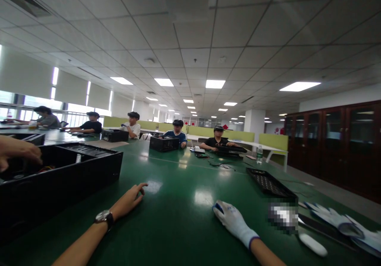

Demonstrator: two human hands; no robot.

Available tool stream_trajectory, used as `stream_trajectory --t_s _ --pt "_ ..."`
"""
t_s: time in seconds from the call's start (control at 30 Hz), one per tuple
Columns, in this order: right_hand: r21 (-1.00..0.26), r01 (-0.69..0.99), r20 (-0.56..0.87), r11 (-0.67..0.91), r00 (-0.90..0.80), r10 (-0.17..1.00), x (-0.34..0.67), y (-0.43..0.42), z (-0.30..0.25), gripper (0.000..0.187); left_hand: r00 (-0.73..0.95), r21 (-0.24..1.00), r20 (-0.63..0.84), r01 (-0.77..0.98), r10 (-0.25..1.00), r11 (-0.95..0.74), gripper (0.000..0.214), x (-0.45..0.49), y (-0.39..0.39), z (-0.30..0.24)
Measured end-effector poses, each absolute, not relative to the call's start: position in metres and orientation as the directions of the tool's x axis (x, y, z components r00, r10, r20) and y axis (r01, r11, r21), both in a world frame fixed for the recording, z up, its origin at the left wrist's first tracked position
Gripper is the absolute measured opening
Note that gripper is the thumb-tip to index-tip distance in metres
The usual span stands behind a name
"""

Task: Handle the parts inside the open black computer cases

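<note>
My left hand (131,199), bare and with a wristwatch (104,217) on the wrist, hovers over or rests on the green table (175,226). Its fingers are stretched out, and it holds nothing. To the right, my right hand (232,218) wears a white knit glove with blue on the palm side. Its fingers are loosely curled by the tabletop, with nothing visible in them. Nearest to that hand are a blurred-out object (282,216) and a white rounded item (313,245). More white gloves (336,218) lie at the far right.
A black computer case (89,175) stands at left, with another person's hand (22,151) over it. A black slotted panel (269,182) lies at right. Several people sit across the table; smaller black cases (164,143), cables (222,165) and a bottle (259,155) are there.
</note>
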State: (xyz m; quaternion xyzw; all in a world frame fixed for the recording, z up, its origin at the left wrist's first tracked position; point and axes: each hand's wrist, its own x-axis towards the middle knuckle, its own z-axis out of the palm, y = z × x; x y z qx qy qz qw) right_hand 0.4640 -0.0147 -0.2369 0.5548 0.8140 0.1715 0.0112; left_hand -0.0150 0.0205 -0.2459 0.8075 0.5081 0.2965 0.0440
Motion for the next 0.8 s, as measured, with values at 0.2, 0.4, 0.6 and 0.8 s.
stream_trajectory --t_s 0.2,0.4,0.6,0.8 --pt "0.314 0.891 0.186 0.329 -0.397 0.899 0.464 -0.013 -0.239 0.057 0.336 0.253 0.574 0.795 0.747 -0.552 0.048 0.014 -0.001 -0.236" --pt "0.311 0.879 0.179 0.361 -0.427 0.886 0.458 -0.012 -0.239 0.054 0.362 0.029 0.678 0.856 0.639 -0.516 0.044 0.044 0.023 -0.193" --pt "0.278 0.867 0.159 0.414 -0.466 0.87 0.449 -0.017 -0.23 0.048 0.173 0.012 0.661 0.971 0.73 -0.241 0.047 0.035 0.11 -0.132" --pt "0.248 0.833 0.122 0.495 -0.534 0.837 0.452 -0.029 -0.237 0.058 0.019 0.035 0.518 0.998 0.855 -0.043 0.047 0.028 0.183 -0.114"
